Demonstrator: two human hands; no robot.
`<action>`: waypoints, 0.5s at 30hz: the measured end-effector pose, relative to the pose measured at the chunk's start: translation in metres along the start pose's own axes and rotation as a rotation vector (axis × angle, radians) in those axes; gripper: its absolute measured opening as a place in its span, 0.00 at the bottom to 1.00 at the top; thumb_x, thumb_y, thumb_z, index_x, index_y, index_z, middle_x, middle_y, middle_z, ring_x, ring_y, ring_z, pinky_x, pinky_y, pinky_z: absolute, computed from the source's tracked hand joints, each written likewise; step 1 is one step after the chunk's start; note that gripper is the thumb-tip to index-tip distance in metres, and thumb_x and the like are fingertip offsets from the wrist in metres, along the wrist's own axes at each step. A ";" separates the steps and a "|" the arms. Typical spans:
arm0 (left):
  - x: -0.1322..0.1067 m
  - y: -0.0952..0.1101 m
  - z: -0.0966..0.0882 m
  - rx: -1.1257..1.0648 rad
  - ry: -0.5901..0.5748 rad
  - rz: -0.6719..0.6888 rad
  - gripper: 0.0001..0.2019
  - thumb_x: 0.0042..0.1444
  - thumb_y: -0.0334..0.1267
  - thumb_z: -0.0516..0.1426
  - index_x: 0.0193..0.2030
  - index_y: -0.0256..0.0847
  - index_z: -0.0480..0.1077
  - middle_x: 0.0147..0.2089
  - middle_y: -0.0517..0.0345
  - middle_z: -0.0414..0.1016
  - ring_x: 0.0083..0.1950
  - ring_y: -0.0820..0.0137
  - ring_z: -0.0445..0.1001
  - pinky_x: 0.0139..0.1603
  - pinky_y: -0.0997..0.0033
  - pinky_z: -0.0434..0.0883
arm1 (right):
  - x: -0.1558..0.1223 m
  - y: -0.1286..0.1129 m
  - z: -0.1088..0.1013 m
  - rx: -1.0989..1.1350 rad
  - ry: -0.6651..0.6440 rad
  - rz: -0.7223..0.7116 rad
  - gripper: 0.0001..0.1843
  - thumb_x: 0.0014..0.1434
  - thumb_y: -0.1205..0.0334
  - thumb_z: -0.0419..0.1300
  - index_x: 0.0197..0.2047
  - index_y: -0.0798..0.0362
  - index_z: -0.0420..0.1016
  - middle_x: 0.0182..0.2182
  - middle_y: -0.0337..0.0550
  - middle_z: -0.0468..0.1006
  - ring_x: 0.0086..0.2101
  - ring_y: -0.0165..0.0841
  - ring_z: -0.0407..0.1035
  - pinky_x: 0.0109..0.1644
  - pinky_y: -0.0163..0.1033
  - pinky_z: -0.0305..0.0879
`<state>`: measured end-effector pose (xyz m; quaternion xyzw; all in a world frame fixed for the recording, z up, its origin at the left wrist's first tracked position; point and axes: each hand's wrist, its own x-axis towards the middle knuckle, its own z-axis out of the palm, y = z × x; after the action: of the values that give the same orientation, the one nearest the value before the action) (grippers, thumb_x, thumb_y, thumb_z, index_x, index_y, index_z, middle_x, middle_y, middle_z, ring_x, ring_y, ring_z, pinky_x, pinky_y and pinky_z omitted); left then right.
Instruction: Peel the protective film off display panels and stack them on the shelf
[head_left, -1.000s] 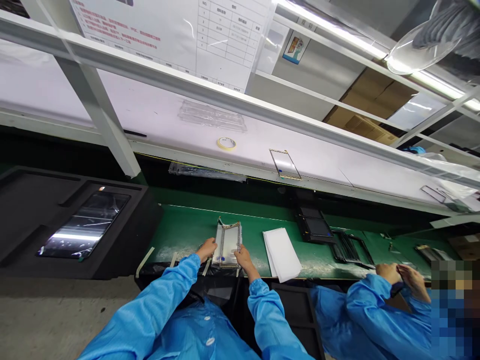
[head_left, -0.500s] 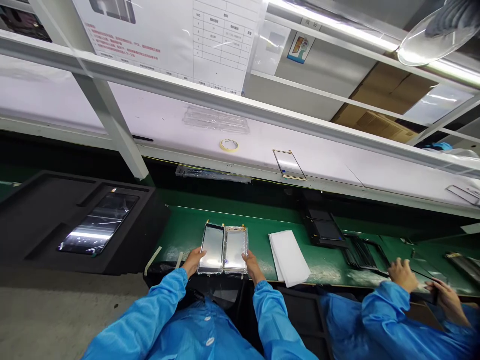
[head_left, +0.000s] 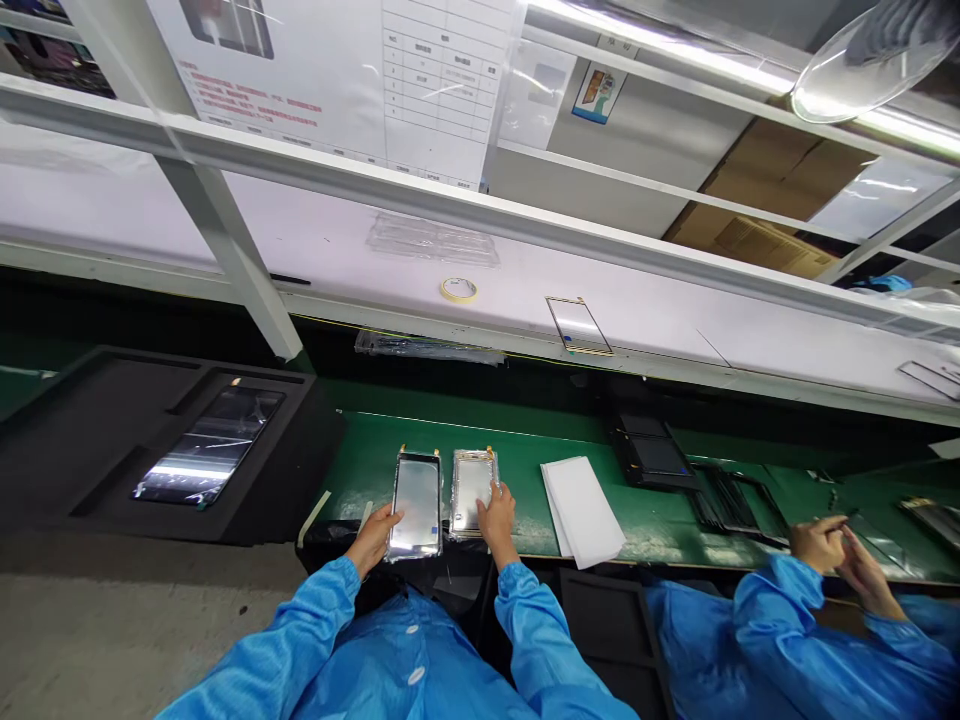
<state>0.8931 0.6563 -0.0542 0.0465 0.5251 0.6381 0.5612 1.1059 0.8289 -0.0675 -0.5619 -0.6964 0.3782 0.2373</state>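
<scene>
My left hand (head_left: 373,540) grips the left edge of a dark-bordered touch panel (head_left: 417,508), thumb on its face. The panel is tilted at the bench's front edge, with small gold tabs along its top. Just right of it, apart by a narrow gap, is a silver-backed display module (head_left: 466,490) with a gold tab at its upper right. My right hand (head_left: 496,520) holds this module by its right side, thumb over the face and fingers along the edge. A stack of white sheets (head_left: 583,512) lies to the right of my right hand.
Black foam blocks (head_left: 247,500) at left carry a dark screen (head_left: 214,445). Black trays (head_left: 652,455) and frames (head_left: 731,505) lie right. A co-worker's hands (head_left: 840,555) are at far right. On the shelf are a tape roll (head_left: 458,290) and a thin frame (head_left: 579,326).
The two pieces, side by side and touching before, are now apart. The touch panel has moved left and nearer to me; my right hand has shifted farther over the module's face.
</scene>
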 end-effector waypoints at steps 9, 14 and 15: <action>-0.010 0.011 0.014 -0.161 -0.013 -0.056 0.07 0.62 0.34 0.60 0.47 0.38 0.74 0.43 0.47 0.83 0.39 0.64 0.83 0.38 0.69 0.78 | -0.088 -0.097 0.029 -0.356 -0.771 -0.507 0.43 0.54 0.64 0.68 0.71 0.53 0.59 0.72 0.58 0.50 0.71 0.51 0.41 0.72 0.58 0.45; -0.009 0.014 0.009 -0.215 -0.017 -0.199 0.13 0.64 0.38 0.59 0.53 0.36 0.72 0.34 0.53 0.81 0.24 0.70 0.78 0.24 0.74 0.72 | -0.094 -0.112 0.024 -0.451 -0.745 -0.622 0.30 0.58 0.69 0.60 0.65 0.55 0.67 0.67 0.58 0.63 0.64 0.49 0.61 0.68 0.55 0.58; -0.008 0.014 0.008 -0.227 -0.021 -0.239 0.13 0.65 0.38 0.58 0.52 0.35 0.72 0.32 0.54 0.81 0.23 0.71 0.76 0.23 0.74 0.71 | -0.095 -0.115 0.024 -0.474 -0.748 -0.635 0.30 0.58 0.70 0.60 0.64 0.56 0.68 0.65 0.59 0.65 0.62 0.49 0.64 0.66 0.54 0.61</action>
<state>0.8918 0.6572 -0.0364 -0.0733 0.4458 0.6215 0.6400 1.0427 0.7215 0.0179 -0.1890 -0.9349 0.2948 -0.0571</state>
